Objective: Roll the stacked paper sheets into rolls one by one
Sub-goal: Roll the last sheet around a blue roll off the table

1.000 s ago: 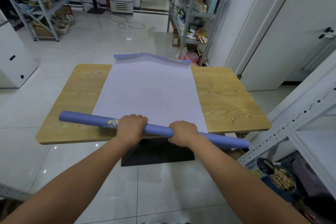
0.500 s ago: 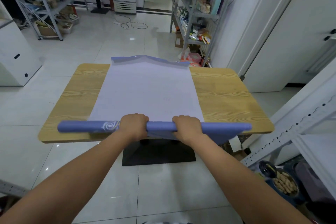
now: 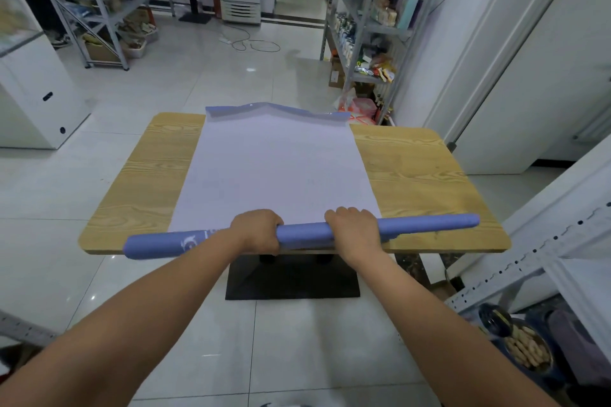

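Near edge: left hand (image 3: 256, 230) and right hand (image 3: 355, 230) both gripped the blue roll (image 3: 304, 231), fingers curled over its top, close to its middle and a little apart. Thumbs were under the roll, so I could not tell how they lay. The roll lay across the near edge of the wooden table (image 3: 413, 175), slightly skewed. Its left end sat nearer and overhung the edge, while its right end sat farther in, over the wood. I could not tell whether a loose tail was left unwound.

Judgement: the step in hand was tightening this roll. To do it well, square it to the stack first, press evenly with both hands, and turn both wrists together so the ends do not telescope. A wider grip would control the long free ends better.

Farther in: the remaining stacked sheets (image 3: 274, 175) lay flat, white side up, down the table's middle. Their far edge (image 3: 274, 109) curled up, showing blue, and may spring when the next sheet is lifted.
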